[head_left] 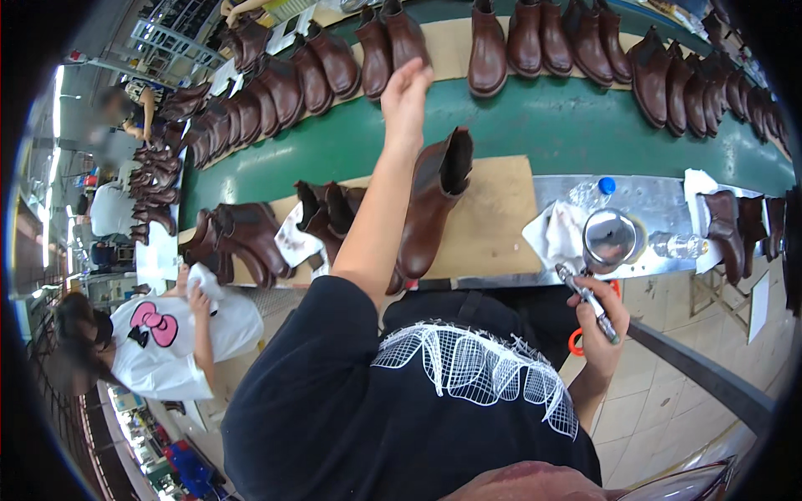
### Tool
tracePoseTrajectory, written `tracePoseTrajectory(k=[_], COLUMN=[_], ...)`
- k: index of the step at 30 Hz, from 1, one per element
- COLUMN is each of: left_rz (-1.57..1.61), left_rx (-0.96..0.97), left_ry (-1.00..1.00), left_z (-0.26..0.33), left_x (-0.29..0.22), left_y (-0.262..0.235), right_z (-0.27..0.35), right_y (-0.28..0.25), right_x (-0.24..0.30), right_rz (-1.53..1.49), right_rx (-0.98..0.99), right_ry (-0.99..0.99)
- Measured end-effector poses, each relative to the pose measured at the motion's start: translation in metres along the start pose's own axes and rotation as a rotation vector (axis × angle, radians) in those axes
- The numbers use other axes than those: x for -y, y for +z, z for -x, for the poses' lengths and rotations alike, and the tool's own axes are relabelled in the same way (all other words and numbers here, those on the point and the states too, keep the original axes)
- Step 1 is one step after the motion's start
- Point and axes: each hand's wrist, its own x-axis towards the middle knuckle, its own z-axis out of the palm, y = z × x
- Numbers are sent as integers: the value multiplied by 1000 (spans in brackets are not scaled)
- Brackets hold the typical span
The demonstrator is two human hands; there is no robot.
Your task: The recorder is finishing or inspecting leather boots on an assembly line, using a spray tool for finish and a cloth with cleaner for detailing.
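Note:
My left hand [407, 93] is stretched out over the green conveyor, its fingers loosely bent and nothing visible in them. Its fingertips overlap the toe of a brown ankle boot [404, 37] in the far row; whether they touch cannot be told. My right hand [603, 321] is closed around a metal spray gun [591, 302] with a shiny round cup [609, 238], held at the bench's near edge. Beside my left forearm a single brown boot [430, 217] stands on cardboard [493, 217], partly covered by the arm.
Boots line the far side of the green conveyor [535, 125]. More boots [251, 238] lie at left, others [727, 234] at right. A stained white cloth [558, 234], a blue-capped bottle [595, 192] and a clear bottle [678, 245] are on the metal bench. A co-worker [171, 338] works at left.

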Motion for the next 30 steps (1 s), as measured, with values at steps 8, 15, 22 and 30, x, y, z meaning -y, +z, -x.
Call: tracePoseTrajectory(k=[8, 15, 22, 30], left_rz=[-538, -396, -675, 307], left_rx=[149, 514, 495, 348], left_ry=[-320, -595, -610, -802], left_z=[116, 105, 118, 147], left_x=[76, 65, 92, 81], left_y=[-112, -101, -70, -89], right_z=[15, 38, 53, 47], right_y=[17, 29, 27, 28], right_x=[-21, -21, -20, -2], right_rz=[-68, -67, 5, -10], right_rx=[58, 30, 10, -20], right_ry=[-103, -141, -168, -184])
